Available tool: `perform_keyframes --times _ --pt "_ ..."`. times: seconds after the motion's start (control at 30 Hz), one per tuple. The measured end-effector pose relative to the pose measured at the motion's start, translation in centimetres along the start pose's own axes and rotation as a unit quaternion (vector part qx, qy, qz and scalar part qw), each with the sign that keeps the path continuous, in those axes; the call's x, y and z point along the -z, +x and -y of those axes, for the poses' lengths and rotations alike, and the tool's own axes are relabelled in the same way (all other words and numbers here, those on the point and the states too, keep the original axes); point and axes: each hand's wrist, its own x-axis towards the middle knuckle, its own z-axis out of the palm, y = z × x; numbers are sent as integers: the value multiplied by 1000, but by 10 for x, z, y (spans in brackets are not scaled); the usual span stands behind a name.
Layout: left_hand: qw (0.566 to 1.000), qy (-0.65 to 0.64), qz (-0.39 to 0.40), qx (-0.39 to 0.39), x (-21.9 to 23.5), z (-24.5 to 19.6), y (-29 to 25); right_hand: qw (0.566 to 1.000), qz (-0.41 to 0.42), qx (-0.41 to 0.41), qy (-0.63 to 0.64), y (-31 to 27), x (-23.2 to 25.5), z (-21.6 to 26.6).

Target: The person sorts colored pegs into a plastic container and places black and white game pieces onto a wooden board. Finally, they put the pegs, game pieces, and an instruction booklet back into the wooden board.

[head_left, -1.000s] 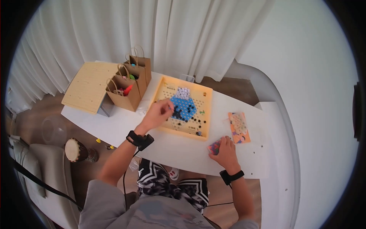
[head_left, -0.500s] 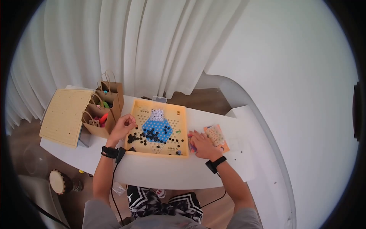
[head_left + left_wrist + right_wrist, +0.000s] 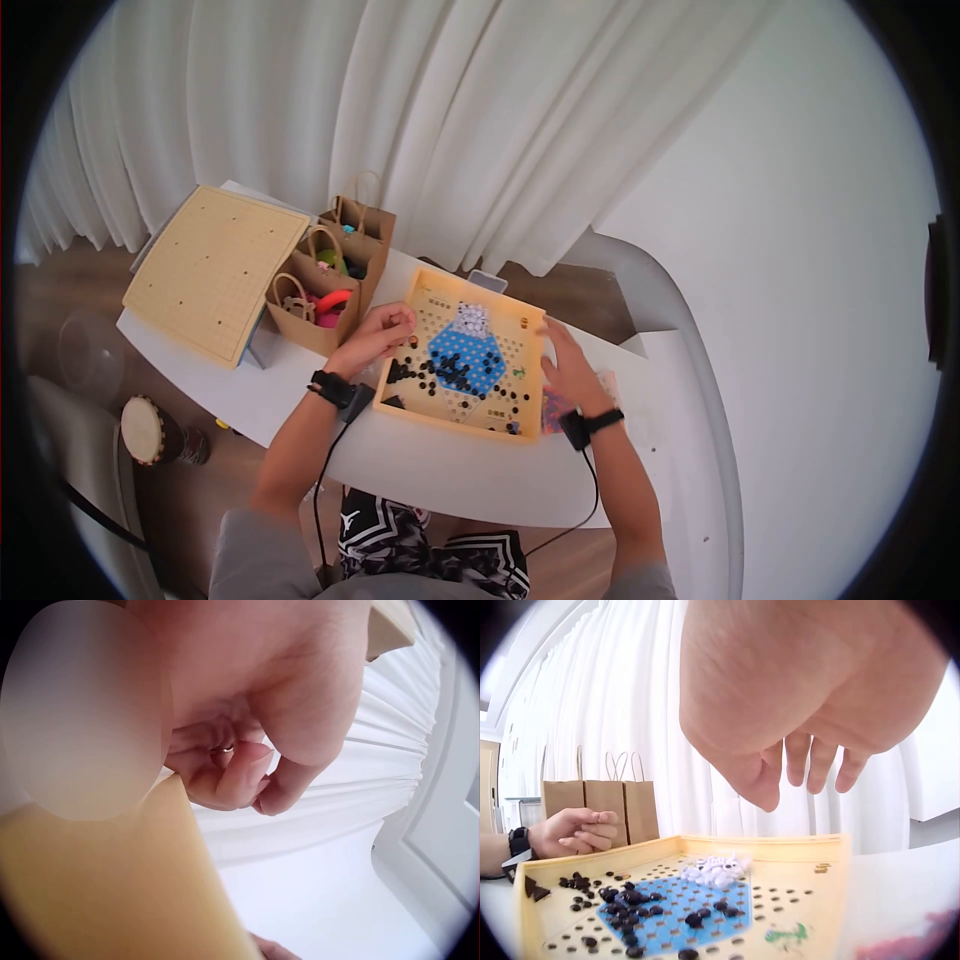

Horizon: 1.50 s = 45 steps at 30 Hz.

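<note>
A shallow yellow game board [image 3: 455, 422] lies on the table, with a blue hexagon [image 3: 480, 350] and rows of holes. Many black pieces [image 3: 455, 372] are scattered over its left and middle, and white pieces [image 3: 472, 321] sit heaped at the hexagon's far side. By the board's left rim is my left hand [image 3: 374, 338], its fingers loosely curled and the thumb tip near the index finger. My right hand [image 3: 575, 375] hovers at the right rim, fingers relaxed and apart, nothing between them. Beside its wrist lies a packet of red pieces [image 3: 553, 408], partly hidden.
Brown paper bags [image 3: 318, 332] with colourful toys stand left of the board. Farther left is a tilted wooden panel [image 3: 215, 270]. A clear box [image 3: 487, 281] lies behind the board. On the floor at left stands a drum [image 3: 145, 431], near the table [image 3: 450, 483].
My left hand has gone from over the black pieces to the board's left rim. The right hand has left the red packet for the right rim. The head view has shifted.
</note>
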Motion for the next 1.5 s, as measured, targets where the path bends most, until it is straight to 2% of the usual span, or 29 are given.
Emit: perform_keyframes --times 0.17,0.23,0.27,0.47,0.53,0.6,0.67,0.8,0.87,1.0,1.07,1.13,1.17,1.3,1.37,1.5 --pt "998 -62 -10 13 2 3 -1 997 -40 70 21 104 -38 -3" --pt "997 -73 -6 2 3 4 -2 995 -46 82 11 122 -50 2" --pt "997 -75 -10 3 4 4 -1 997 -42 62 17 126 -53 6" --pt "995 -93 -21 -5 7 9 3 994 -40 2 101 106 -51 32" --pt "995 -99 -19 2 7 8 3 997 5 39 68 98 -50 33" --pt "994 -103 -40 -18 9 8 4 995 23 15 94 95 -55 28" --pt "995 -91 -52 -8 8 8 3 995 67 44 67 94 -58 19" --pt "994 -85 -72 2 6 7 4 991 101 59 70 104 -60 6" --pt "993 -83 -79 17 7 5 4 990 104 93 34 108 -63 3" --pt "994 -56 -89 34 8 5 7 986 142 81 13 112 -65 -2" --pt "993 -50 -97 46 7 6 3 986 147 84 13 115 -63 3" --pt "990 -66 -115 39 7 7 4 981 159 89 -62 116 -61 9" --pt "990 -66 -118 40 8 10 4 984 127 100 -75 114 -63 11" --pt "990 -65 -121 32 8 13 4 982 121 108 -92 114 -66 12" --pt "989 -53 -136 29 8 13 4 980 98 141 -102 115 -70 9" --pt "991 -61 -118 15 10 16 4 975 120 124 -140 120 -76 13"
